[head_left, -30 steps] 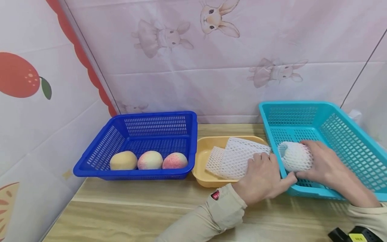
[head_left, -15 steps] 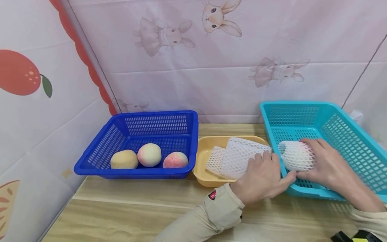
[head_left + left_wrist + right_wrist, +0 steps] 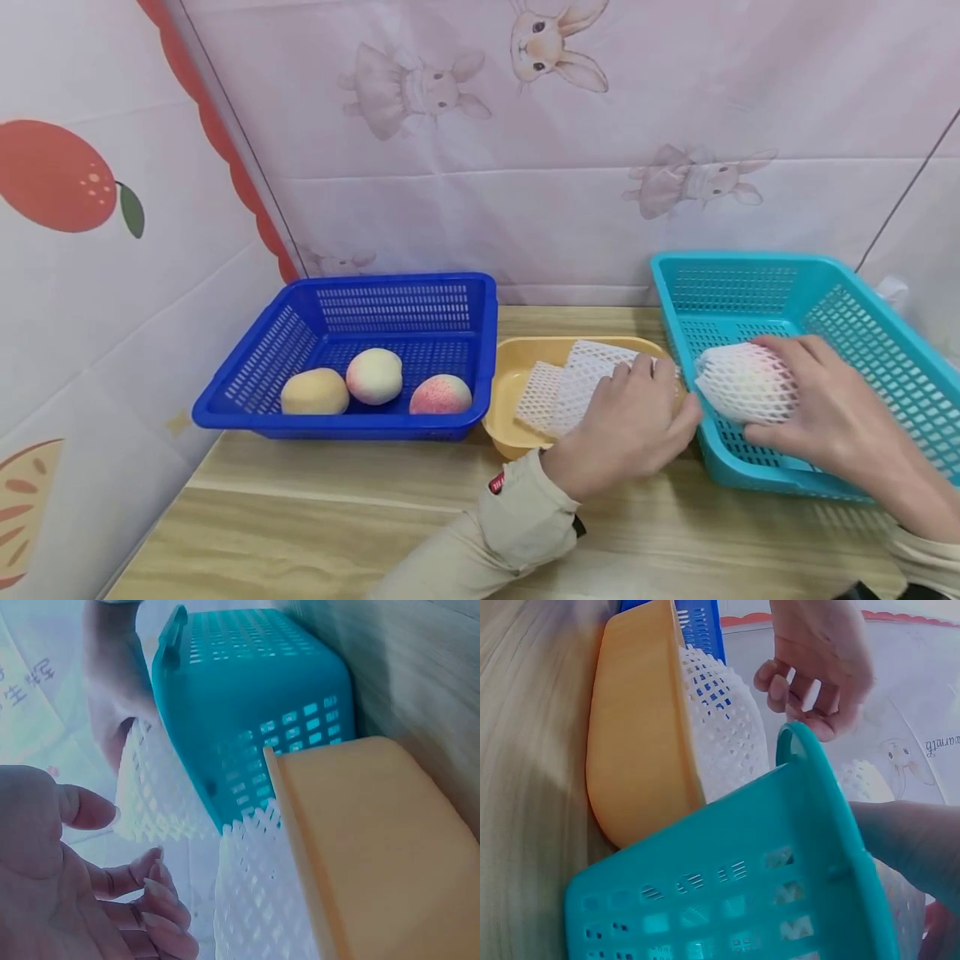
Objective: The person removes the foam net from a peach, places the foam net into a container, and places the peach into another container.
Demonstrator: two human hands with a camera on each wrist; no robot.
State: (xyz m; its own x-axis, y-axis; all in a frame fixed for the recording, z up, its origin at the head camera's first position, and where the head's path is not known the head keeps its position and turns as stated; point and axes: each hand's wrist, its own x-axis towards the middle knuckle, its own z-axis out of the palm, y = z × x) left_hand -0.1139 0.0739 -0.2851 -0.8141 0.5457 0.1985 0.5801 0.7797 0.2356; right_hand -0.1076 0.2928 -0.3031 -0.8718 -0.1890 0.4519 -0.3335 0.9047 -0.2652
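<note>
My right hand (image 3: pixel 832 408) grips a peach in a white foam net (image 3: pixel 750 383), near the left wall of the turquoise basket (image 3: pixel 787 482). Pink skin shows through the mesh on its right side. Just left of it my left hand (image 3: pixel 626 425) hovers by the yellow tray, fingers loosely curled and holding nothing. In the left wrist view a gap separates the left hand (image 3: pixel 90 877) from the netted peach (image 3: pixel 161 787). White foam nets (image 3: pixel 581 379) lie flat in the yellow tray (image 3: pixel 506 371), partly hidden behind the left hand.
A blue basket (image 3: pixel 337 427) stands at the left with a yellow peach (image 3: pixel 315 392), a pale peach (image 3: pixel 375 377) and a pinkish-red peach (image 3: pixel 441 395) along its front. The baskets and tray stand side by side on a wooden table (image 3: pixel 337 500), before a rabbit-print backdrop (image 3: pixel 480 225).
My left hand has drawn back leftward from the turquoise basket's rim. The right hand still grips the netted peach, now slightly raised and tilted. In the blue basket the middle peach has rolled backward.
</note>
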